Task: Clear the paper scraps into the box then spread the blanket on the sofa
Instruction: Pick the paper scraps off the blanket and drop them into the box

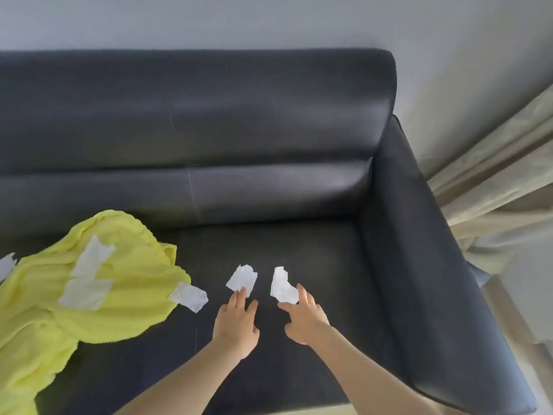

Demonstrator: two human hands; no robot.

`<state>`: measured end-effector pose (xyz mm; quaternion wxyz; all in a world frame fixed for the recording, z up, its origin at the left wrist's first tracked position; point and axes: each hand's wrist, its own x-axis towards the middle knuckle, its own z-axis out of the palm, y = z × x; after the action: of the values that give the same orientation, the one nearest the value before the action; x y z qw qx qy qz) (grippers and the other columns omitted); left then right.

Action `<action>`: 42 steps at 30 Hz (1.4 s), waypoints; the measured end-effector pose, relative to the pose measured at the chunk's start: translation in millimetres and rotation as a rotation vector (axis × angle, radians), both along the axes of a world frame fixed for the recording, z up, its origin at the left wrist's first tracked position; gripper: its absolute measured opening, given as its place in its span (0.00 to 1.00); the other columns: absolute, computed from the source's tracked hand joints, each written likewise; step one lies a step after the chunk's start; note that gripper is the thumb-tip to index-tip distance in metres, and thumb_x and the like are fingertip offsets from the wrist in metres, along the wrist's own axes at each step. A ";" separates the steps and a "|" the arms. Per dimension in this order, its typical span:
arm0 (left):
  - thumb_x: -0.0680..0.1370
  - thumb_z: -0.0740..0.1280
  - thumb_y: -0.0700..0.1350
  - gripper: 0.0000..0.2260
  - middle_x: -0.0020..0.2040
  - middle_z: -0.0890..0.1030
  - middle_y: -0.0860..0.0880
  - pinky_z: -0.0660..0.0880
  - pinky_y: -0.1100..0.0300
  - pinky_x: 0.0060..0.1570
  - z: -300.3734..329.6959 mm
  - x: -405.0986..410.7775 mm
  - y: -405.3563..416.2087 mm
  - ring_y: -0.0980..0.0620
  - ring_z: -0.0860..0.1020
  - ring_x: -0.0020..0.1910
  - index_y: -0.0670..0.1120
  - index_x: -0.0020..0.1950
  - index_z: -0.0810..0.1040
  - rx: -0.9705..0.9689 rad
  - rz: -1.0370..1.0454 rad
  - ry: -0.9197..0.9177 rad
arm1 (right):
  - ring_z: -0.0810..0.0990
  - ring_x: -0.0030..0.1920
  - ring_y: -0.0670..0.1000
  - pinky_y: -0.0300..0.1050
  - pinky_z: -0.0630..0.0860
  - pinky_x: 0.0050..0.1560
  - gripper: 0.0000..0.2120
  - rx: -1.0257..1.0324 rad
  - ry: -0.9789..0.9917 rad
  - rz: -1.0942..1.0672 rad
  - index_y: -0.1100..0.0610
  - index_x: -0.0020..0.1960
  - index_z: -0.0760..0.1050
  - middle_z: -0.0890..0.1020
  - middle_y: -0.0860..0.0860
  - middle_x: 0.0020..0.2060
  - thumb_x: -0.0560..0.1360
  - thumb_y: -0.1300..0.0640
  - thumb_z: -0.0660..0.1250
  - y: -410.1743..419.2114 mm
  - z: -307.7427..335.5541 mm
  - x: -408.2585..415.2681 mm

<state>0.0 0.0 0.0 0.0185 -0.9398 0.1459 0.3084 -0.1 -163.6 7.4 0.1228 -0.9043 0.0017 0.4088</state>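
A dark sofa (299,244) fills the view. On its seat lie two white paper scraps side by side. My left hand (236,322) has its fingertips on the lower edge of the left scrap (241,276). My right hand (303,317) touches the right scrap (281,284) with fingers spread around its lower end. A crumpled yellow blanket (98,298) lies at the left of the seat. A long scrap (88,280) rests on the blanket, another scrap (191,296) sits at its right edge, and one scrap (6,265) shows at the far left. No box is in view.
The sofa's right armrest (425,265) runs along the right of the seat. Beige curtains (508,190) hang beyond it against a grey wall (269,19).
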 end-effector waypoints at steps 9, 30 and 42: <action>0.82 0.55 0.52 0.27 0.79 0.43 0.44 0.57 0.50 0.73 -19.5 9.1 5.2 0.44 0.46 0.78 0.51 0.79 0.51 0.033 0.017 0.028 | 0.48 0.77 0.53 0.50 0.59 0.72 0.30 -0.020 0.008 -0.010 0.44 0.76 0.59 0.41 0.50 0.78 0.76 0.58 0.59 -16.4 -31.2 -2.5; 0.80 0.57 0.52 0.27 0.78 0.41 0.44 0.59 0.55 0.70 -37.4 -9.0 95.4 0.47 0.46 0.78 0.50 0.78 0.54 0.010 0.361 0.033 | 0.80 0.40 0.50 0.42 0.77 0.48 0.06 0.657 -0.072 -1.042 0.58 0.44 0.76 0.81 0.48 0.33 0.70 0.58 0.70 78.3 -31.1 44.4; 0.80 0.57 0.48 0.25 0.78 0.54 0.51 0.63 0.56 0.68 -56.4 -12.4 113.4 0.50 0.60 0.73 0.46 0.77 0.56 -0.074 0.306 -0.040 | 0.77 0.48 0.52 0.41 0.70 0.45 0.22 0.250 -0.123 -0.529 0.52 0.67 0.66 0.78 0.51 0.53 0.75 0.57 0.67 110.7 -66.9 60.9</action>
<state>-12.4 113.4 -56.4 -0.0604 -0.9570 0.0118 0.2834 60.8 -52.9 -59.5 0.3352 -0.8735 0.1796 0.3040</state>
